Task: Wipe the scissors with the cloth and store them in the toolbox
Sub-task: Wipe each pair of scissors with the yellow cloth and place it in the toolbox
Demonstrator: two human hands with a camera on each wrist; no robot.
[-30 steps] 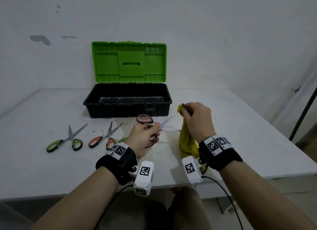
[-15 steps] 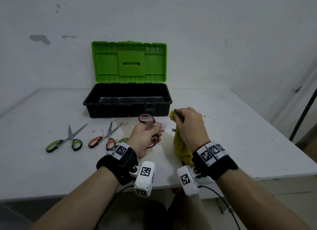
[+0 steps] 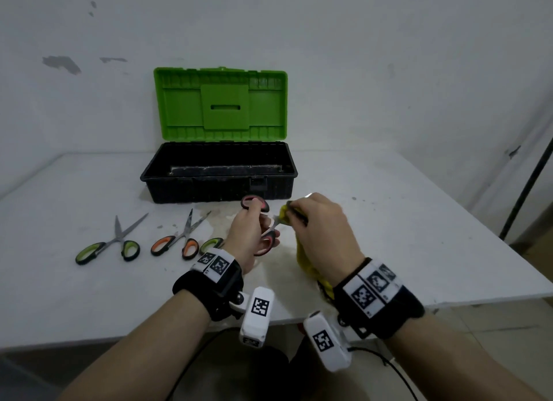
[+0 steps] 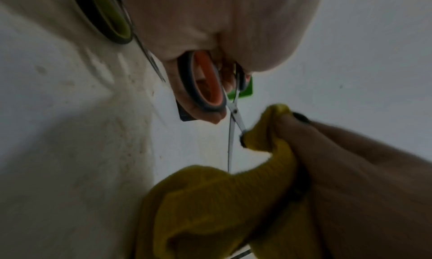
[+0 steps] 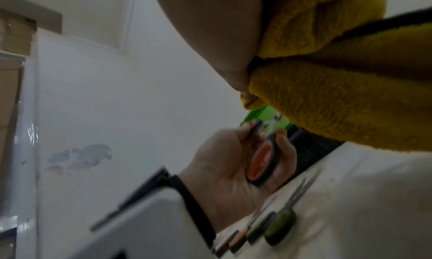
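Observation:
My left hand point(image 3: 256, 224) grips the red-handled scissors point(image 3: 264, 242) by their handles above the table, in front of the toolbox point(image 3: 218, 188). The blades are spread apart in the left wrist view. My right hand point(image 3: 302, 216) pinches the yellow cloth point(image 3: 305, 260) around one blade point(image 4: 239, 123) close to the pivot, and the other blade point(image 4: 230, 146) stands bare. The rest of the cloth point(image 4: 222, 207) hangs below my right hand. The black toolbox stands with its green lid point(image 3: 221, 104) raised and its inside in shadow.
Green-handled scissors point(image 3: 115, 242) and orange-handled scissors point(image 3: 179, 239) lie on the white table point(image 3: 404, 221) at the left. A third pair's green handle point(image 3: 211, 245) shows behind my left wrist. A wall rises behind the toolbox, and a dark pole point(image 3: 526, 185) leans at the right.
My right hand has slid the cloth along the blade from the tip toward the pivot, closing on my left hand. The left hand has stayed about where it was.

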